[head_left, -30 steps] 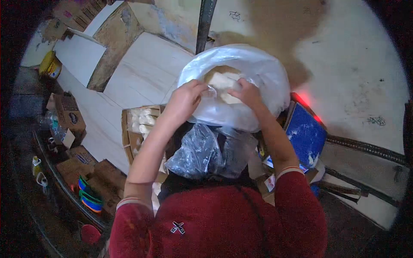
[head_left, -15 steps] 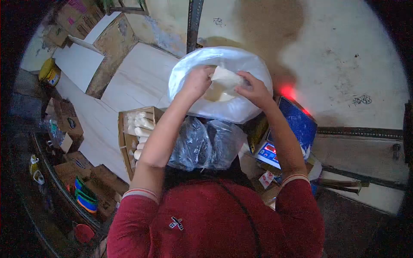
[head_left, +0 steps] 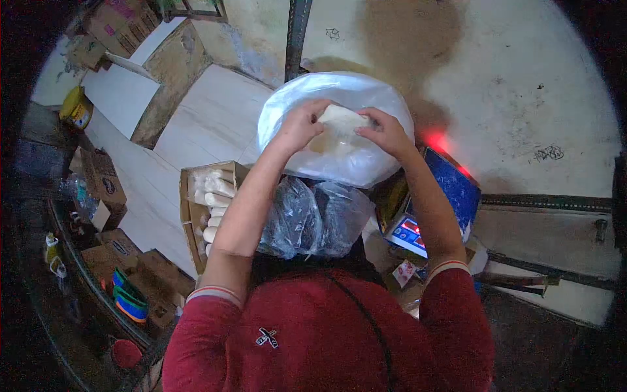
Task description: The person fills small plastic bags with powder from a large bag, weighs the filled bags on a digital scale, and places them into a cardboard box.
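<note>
Between my hands is a small clear plastic bag of cream-white stuff, held over the mouth of a large sack lined with white plastic. My left hand grips the bag's left side with bent fingers. On the right edge, my right hand closes its thumb and fingers. Pale contents show low inside the sack, partly hidden by the bag. Crumpled clear plastic lies across my lap. Beside my left forearm, a cardboard box holds several filled white packets.
A blue weighing scale with a lit red display stands right of the sack. Cardboard boxes and a yellow bucket are at left. A metal post rises behind the sack, against the wall.
The bag's upper edge has tipped down a little and the bag looks more rounded between my hands. Both hands keep hold of it and have barely moved.
</note>
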### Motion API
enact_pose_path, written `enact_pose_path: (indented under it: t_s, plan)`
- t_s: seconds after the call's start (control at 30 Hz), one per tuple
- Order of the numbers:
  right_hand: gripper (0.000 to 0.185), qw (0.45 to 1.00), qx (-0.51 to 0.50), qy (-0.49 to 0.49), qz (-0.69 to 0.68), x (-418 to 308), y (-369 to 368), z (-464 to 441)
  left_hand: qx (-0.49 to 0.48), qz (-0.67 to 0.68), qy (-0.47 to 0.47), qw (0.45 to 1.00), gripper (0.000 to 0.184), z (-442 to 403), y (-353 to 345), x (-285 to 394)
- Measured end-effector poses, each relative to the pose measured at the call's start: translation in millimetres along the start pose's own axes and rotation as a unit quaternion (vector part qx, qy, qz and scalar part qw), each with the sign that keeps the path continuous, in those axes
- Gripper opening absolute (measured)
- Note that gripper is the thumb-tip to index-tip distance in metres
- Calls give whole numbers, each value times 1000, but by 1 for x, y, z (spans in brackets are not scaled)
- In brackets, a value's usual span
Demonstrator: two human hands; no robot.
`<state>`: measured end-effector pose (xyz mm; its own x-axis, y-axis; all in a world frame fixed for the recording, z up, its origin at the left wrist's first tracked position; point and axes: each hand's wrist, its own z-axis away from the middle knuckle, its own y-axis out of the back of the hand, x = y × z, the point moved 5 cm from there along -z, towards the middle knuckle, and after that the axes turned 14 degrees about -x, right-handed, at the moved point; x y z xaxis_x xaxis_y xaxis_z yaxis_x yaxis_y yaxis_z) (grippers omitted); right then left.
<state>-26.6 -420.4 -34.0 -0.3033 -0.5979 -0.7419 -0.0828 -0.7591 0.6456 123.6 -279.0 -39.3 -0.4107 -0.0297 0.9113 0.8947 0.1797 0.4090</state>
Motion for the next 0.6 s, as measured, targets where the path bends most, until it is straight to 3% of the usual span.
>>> enact_pose_path:
  t_s: [0.13,0.23,0.4,0.5,0.6]
  plan:
    - [42,1000,-11,10,-2,-5,1,-7,14,40,12,999,51,2,0,-2]
    - [40,996,-3,-29,90,-12,3,-13,37,28,-5,999,51,2,0,-4]
    - [38,976,33,8,214,-42,8,-18,62,-45,-25,997,49,-3,1,-5]
    - [34,914,17,-10,405,-68,8,-21,66,-54,-12,996,49,-9,-2,-8]
    - [27,884,27,-8,466,-92,7,-23,71,-31,3,997,48,-15,-7,-16]
